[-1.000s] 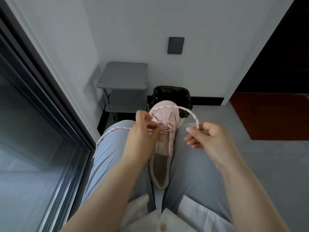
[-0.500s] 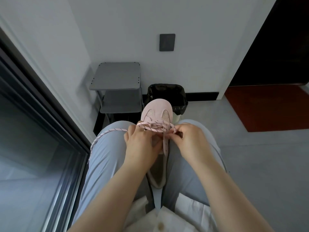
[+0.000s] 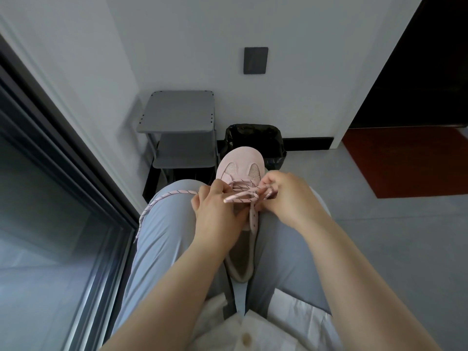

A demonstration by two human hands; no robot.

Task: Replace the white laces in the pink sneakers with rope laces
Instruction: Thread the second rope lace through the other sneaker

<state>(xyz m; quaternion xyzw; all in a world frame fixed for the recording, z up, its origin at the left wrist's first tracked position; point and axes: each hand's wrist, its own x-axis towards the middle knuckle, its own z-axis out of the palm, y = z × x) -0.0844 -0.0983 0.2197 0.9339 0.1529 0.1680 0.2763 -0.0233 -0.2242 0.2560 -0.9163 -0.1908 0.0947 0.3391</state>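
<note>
A pink sneaker lies between my knees, toe pointing away, threaded with a pink rope lace flecked with dark dots. My left hand grips the sneaker's left side at the eyelets, its fingers curled over the lace. The lace's free left end trails over my left thigh and hangs down. My right hand pinches the lace's right end next to the upper eyelets. The sneaker's heel opening shows below my hands. No white lace or second sneaker is in view.
A grey two-tier stand stands against the wall ahead, with a black-lined bin beside it. A dark glass door frame runs along my left. A red mat lies on the grey floor at the right.
My right hand has brought the raised loop of lace down from the right to the eyelets. Both hands now sit close together over the sneaker's tongue.
</note>
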